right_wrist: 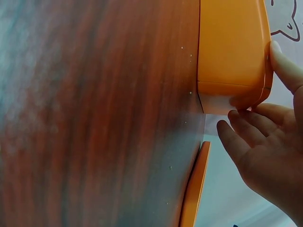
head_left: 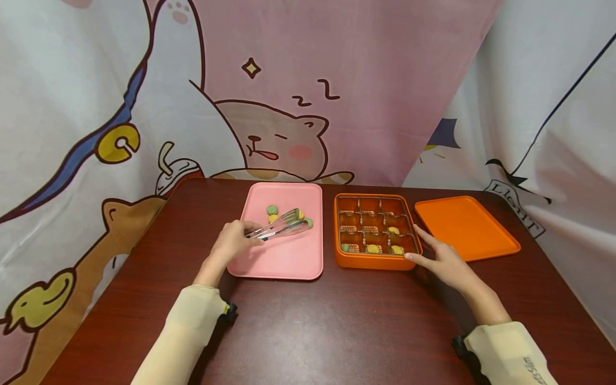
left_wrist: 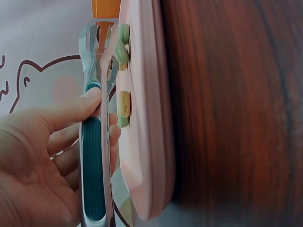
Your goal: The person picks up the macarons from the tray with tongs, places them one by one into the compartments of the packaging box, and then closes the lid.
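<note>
The tray [head_left: 284, 261] is pink, the box [head_left: 372, 262] orange, macarons [head_left: 272, 210] green and yellow.

Teal-gripped tongs [left_wrist: 93, 151] slant over the pink tray [head_left: 289, 263] — open orange divided box [head_left: 377, 262] beside it.

We see a dark red-brown wooden table [head_left: 337, 331] (its surface glossy, catching light near the front) bearing, left to right, a pink tray [head_left: 284, 262], an orange compartmented box [head_left: 372, 263] and a flat orange lid [head_left: 474, 230].

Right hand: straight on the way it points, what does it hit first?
The orange box, most likely: the right hand is at its near right corner and seems to touch it.
</note>
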`<action>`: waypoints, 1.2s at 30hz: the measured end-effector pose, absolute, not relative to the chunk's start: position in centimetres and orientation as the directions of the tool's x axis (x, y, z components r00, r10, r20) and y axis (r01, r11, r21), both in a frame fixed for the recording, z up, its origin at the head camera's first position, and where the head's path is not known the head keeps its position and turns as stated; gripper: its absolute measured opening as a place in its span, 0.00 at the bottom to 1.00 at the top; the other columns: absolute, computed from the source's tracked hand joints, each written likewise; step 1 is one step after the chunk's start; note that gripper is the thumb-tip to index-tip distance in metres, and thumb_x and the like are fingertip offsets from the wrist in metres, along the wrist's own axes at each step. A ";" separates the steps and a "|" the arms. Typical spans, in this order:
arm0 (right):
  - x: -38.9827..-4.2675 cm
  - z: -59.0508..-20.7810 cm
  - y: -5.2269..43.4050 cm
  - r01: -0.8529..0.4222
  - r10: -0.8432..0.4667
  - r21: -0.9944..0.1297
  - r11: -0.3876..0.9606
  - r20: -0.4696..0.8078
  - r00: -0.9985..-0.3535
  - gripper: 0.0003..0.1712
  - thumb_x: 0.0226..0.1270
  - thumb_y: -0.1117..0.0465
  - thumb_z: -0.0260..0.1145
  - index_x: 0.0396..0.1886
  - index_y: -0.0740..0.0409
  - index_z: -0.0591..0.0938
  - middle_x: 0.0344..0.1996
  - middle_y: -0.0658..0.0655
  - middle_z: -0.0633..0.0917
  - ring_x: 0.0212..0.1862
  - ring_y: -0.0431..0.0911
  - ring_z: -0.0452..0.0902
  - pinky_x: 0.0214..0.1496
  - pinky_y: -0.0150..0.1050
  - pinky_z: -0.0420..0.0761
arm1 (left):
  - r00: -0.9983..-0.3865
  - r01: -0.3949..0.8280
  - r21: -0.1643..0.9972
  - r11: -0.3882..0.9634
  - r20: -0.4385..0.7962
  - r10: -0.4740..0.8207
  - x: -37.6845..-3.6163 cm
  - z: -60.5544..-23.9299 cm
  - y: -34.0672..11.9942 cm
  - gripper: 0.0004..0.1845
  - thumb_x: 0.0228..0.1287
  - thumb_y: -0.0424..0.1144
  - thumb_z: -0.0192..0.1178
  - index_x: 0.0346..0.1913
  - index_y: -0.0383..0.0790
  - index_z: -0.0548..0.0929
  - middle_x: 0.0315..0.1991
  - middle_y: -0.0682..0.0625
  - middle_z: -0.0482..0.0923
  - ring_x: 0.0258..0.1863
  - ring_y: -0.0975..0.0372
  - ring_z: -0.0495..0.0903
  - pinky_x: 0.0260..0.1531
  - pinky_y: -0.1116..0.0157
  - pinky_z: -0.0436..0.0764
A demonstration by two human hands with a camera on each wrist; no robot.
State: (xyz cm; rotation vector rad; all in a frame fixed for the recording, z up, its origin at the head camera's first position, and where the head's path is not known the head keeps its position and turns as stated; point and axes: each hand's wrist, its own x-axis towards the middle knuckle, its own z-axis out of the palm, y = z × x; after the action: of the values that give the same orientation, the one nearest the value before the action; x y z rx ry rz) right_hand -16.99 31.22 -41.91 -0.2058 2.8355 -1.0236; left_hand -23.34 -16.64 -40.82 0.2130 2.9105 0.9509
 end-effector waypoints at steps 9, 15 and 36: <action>-17.0 -42.0 31.2 -0.093 -0.166 -0.638 0.764 -0.056 -0.985 0.52 0.69 0.43 0.65 0.81 0.53 0.48 0.73 0.77 0.60 0.72 0.74 0.56 0.66 0.73 0.60 | -0.989 0.071 0.562 0.824 -0.068 0.131 -23.5 -40.8 -16.5 0.19 0.58 0.37 0.72 0.53 0.40 0.87 0.47 0.43 0.88 0.47 0.51 0.84 0.49 0.51 0.80; -17.0 -42.0 31.2 -0.090 -0.165 -0.638 0.764 -0.059 -0.984 0.52 0.69 0.43 0.65 0.81 0.53 0.47 0.73 0.77 0.60 0.72 0.75 0.56 0.66 0.74 0.60 | -0.991 0.074 0.545 0.835 -0.057 0.125 -23.5 -41.0 -16.6 0.17 0.58 0.37 0.71 0.52 0.40 0.88 0.46 0.43 0.88 0.46 0.51 0.84 0.48 0.51 0.79; -16.9 -42.1 31.2 -0.092 -0.166 -0.643 0.761 -0.055 -0.985 0.52 0.69 0.42 0.65 0.81 0.53 0.48 0.73 0.77 0.61 0.72 0.74 0.56 0.65 0.73 0.60 | -0.994 0.088 0.554 0.828 -0.005 0.108 -23.4 -41.2 -16.8 0.10 0.60 0.33 0.69 0.45 0.41 0.90 0.38 0.46 0.88 0.36 0.57 0.80 0.38 0.60 0.77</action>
State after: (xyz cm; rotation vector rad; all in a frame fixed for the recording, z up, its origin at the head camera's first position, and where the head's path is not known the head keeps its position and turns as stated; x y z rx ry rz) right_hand -16.94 31.21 -42.06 -0.2090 2.8451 -1.0301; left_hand -23.37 -16.85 -41.22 0.1593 2.9689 0.8965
